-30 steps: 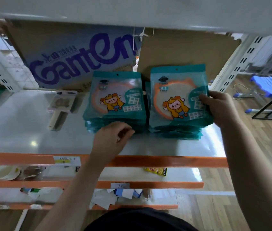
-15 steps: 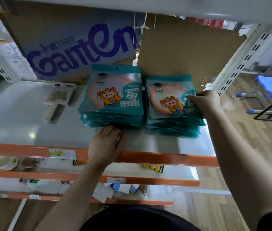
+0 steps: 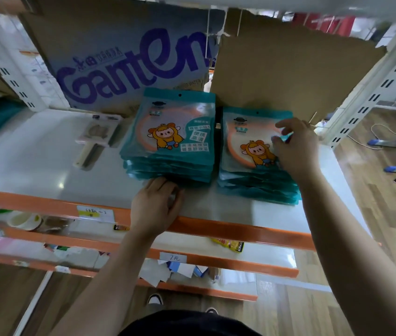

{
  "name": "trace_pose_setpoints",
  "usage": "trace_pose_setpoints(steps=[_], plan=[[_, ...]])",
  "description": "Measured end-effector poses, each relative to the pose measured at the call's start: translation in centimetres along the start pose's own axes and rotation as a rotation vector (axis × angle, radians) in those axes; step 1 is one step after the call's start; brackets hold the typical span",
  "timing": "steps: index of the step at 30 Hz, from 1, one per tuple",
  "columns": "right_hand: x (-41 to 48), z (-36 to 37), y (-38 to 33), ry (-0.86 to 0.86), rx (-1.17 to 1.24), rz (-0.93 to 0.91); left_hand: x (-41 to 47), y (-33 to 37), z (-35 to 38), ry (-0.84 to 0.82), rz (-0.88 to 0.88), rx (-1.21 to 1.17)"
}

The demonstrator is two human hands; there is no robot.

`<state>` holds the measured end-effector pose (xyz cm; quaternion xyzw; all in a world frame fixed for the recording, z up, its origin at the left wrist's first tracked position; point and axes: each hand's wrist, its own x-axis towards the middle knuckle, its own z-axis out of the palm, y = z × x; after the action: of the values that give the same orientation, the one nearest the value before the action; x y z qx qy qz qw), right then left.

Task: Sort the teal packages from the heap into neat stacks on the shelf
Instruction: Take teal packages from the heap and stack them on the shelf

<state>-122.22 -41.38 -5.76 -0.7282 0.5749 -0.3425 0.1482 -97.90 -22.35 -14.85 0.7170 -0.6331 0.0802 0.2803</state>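
Two stacks of teal packages (image 3: 172, 169) stood side by side on the white shelf (image 3: 34, 170), with a narrow gap between them. The left stack (image 3: 167, 132) sat squarely, its edges fairly even. The right stack (image 3: 252, 190), at 3 o'clock from it, was looser and fanned out along its front edge. Each top package showed a cartoon figure and an orange ring behind a clear window.

My left hand (image 3: 155, 207) rested on the shelf at 6 o'clock from the left stack, knuckles up and fingers bent, with the fingertips against the bottom front edge of that stack. Whether those fingers pinched a package could not be determined. My right hand (image 3: 294, 146) lay palm down on the top package (image 3: 243, 141) of the right stack, covering its 3 o'clock side, with the fingers loosely spread and slightly bent. This hand was motion-blurred.

At 12 o'clock from the left stack, a cardboard box (image 3: 119, 57) with purple lettering stood at the back of the shelf. At 12 o'clock from the right stack, a plain cardboard sheet (image 3: 289, 73) stood upright. At 9 o'clock from the left stack, a packaged brush (image 3: 97, 139) with a pale handle lay flat nearby. The orange front rail (image 3: 240, 229) carried a handwritten label (image 3: 95, 210) at 9 o'clock from my left hand.
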Motion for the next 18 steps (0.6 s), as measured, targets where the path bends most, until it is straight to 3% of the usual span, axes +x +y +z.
trace_pose_setpoints(steps=[8, 18], plan=[[-2.9, 3.9, -8.7, -0.119, 0.207, -0.275, -1.3, -2.1, -3.1, 0.028, -0.102, 0.014], [-8.3, 12.1, -22.2, -0.262, 0.242, -0.531, -3.3, -13.2, -11.8, 0.139, -0.232, 0.157]])
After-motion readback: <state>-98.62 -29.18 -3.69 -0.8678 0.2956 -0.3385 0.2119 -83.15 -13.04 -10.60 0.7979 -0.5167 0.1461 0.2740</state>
